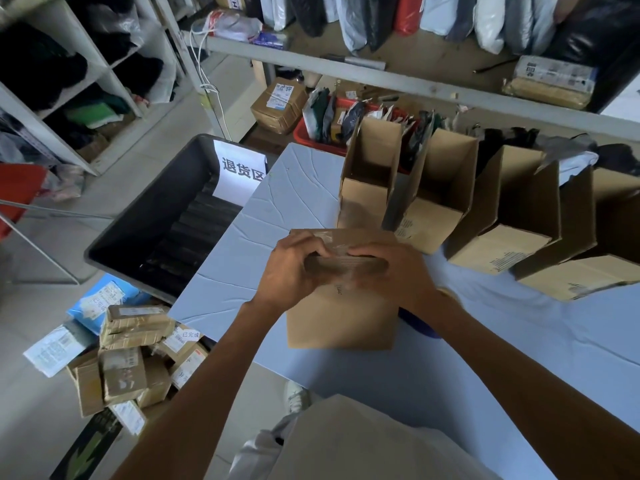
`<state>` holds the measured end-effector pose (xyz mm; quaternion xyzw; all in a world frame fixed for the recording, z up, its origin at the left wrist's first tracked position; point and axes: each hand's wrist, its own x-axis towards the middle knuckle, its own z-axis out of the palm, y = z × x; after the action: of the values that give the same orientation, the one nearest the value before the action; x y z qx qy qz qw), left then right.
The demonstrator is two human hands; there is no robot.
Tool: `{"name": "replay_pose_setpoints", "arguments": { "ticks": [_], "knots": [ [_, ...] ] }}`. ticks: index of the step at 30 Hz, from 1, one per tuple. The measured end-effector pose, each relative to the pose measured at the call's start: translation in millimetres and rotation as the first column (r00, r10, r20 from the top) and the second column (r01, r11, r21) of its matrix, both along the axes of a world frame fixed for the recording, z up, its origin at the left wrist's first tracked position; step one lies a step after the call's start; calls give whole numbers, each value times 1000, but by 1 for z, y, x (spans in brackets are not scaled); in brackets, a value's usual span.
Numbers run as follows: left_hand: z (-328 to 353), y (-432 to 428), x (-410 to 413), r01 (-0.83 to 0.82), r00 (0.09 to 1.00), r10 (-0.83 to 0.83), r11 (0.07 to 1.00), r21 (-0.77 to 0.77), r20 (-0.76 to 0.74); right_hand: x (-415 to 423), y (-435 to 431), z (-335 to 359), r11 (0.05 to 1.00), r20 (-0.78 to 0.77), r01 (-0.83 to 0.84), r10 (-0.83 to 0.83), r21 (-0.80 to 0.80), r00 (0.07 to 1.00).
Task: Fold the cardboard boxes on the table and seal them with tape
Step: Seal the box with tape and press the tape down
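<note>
Blue sheeting covers the table [294, 188], with open boxes [440, 188] lined up across the upper right, likely awaiting their turn. At centre frame the closed cardboard box [341, 317] stands on the table. The left hand [292, 268] and right hand [394, 271] both curl round what looks like a tape roll [346, 267] just over its top, presumably to run tape along the seam.

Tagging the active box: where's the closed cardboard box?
Head view, centre: the closed cardboard box stands on the blue table, before the row of open boxes, under the left hand and right hand gripping a tape roll.
</note>
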<state>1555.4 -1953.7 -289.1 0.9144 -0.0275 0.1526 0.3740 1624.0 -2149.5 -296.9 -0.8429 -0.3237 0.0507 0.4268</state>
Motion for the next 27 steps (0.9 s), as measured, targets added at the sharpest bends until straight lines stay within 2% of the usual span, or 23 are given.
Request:
{"name": "replay_pose_setpoints", "arguments": {
  "ticks": [2,4,8,9,12,15,18,22,27],
  "knots": [
    [-6,-3,-2,-48,999,48,998,35,-4,-6,4,-8,993,49,110,-111,30,993],
    [-10,-4,-4,-45,999,45,998,43,-15,-9,5,-15,992,131,120,-125,48,983],
    [-5,9,-4,144,985,-131,982,118,-109,3,-19,-29,969,204,-149,189,-197,961],
    [-1,10,-1,152,983,-139,983,103,-120,4,-20,-26,961,194,-162,206,-224,959],
    [3,2,4,4,996,-11,997,-77,-84,-1,1,-8,997,71,23,-18,-71,997],
    [-4,-8,2,-126,992,121,980,-153,-38,-9,17,-2,980,13,197,-198,37,980],
    [-6,-8,1,-105,993,94,974,-201,-65,-10,8,-6,984,-14,136,-135,113,991],
    [-1,-12,0,-135,991,125,956,-260,-56,-7,5,-2,993,22,76,-79,91,997],
    [-1,-11,-3,-152,988,149,978,-143,-31,-6,10,2,991,-8,103,-103,82,995]
  ]
}}
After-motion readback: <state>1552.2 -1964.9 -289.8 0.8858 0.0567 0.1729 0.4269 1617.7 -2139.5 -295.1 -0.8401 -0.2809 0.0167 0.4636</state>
